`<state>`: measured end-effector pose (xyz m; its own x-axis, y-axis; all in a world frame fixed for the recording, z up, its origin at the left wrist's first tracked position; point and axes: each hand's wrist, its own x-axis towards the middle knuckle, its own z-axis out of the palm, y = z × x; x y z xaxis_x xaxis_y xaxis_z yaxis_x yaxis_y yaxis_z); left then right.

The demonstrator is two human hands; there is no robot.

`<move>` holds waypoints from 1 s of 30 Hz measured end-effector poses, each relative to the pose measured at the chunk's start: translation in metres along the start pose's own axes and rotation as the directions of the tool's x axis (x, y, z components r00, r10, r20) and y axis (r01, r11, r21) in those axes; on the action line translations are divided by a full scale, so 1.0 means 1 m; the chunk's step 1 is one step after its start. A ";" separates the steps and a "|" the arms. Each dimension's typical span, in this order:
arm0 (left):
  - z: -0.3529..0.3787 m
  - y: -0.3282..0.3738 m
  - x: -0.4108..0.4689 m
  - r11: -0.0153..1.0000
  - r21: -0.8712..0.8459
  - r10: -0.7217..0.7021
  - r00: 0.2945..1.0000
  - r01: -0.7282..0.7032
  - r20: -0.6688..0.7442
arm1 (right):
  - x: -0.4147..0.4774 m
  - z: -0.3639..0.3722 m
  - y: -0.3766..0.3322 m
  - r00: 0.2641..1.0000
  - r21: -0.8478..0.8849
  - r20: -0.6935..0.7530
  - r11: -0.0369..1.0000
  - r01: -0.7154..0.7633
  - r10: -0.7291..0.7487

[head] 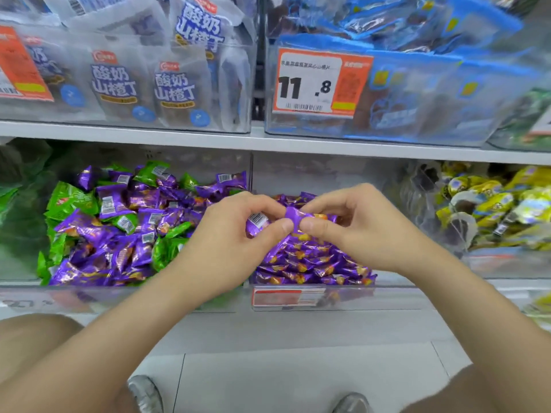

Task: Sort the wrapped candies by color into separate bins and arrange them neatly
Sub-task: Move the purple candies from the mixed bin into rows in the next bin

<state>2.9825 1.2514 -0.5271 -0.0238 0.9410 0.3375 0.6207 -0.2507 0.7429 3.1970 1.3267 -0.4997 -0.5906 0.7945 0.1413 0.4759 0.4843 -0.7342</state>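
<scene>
1. Two bare knees flank open pale floor tile (298, 383) below the shelf front.
2. Left hand (238, 225) and right hand (354, 225), fingers curled, pinch one crinkly purple candy (293, 217) above the middle bin (343, 296).
3. Glossy purple wrappers lie in flat rows inside its clear walls; the left bin (119, 296) holds jumbled purple and green.
4. Soft pouches (174, 90) crowd the upper shelf.
</scene>
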 end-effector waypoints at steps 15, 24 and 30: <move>0.053 0.009 0.003 0.928 0.281 0.156 0.939 -0.245 0.306 | -0.030 -0.063 0.093 0.910 -0.537 0.300 0.839 -0.086 0.286; 0.065 0.013 0.004 0.935 0.261 0.146 0.933 -0.239 0.330 | -0.018 -0.046 0.102 0.861 -0.516 0.389 0.851 -0.092 0.329; 0.066 0.017 0.005 0.952 0.237 0.110 0.941 -0.191 0.319 | -0.019 -0.048 0.105 0.834 -0.465 0.410 0.872 -0.156 0.369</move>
<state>3.0449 1.2668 -0.5507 0.2956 0.9308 0.2151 0.7815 -0.3651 0.5060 3.2901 1.3800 -0.5479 -0.5847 0.6908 -0.4253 0.8100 0.4681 -0.3533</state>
